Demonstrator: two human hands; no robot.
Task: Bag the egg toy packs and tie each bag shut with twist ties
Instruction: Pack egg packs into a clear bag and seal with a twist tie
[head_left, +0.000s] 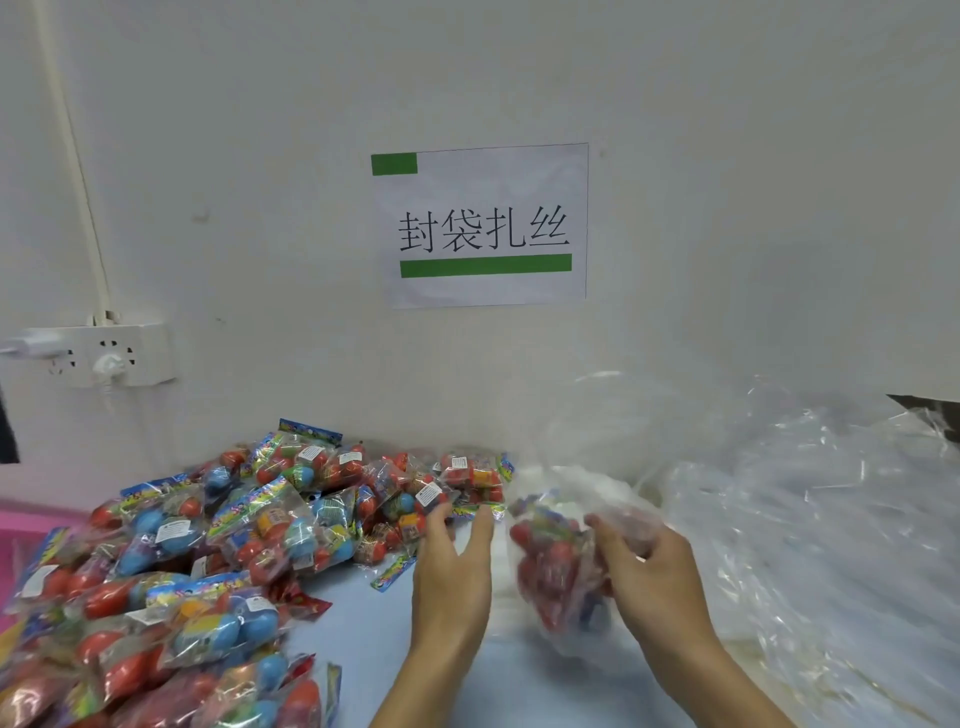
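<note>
A big heap of egg toy packs, red and blue eggs in clear wrappers, covers the left half of the table. My right hand grips a clear plastic bag with red egg toys inside, held just above the table at centre right. My left hand is beside that bag on its left, fingers straight and spread, reaching toward the near edge of the heap and holding nothing. No twist ties can be made out.
A loose mound of clear plastic bags fills the right side of the table. The white wall behind carries a paper sign and a power socket at left. A pink bin edge shows far left. Light blue tabletop lies between my arms.
</note>
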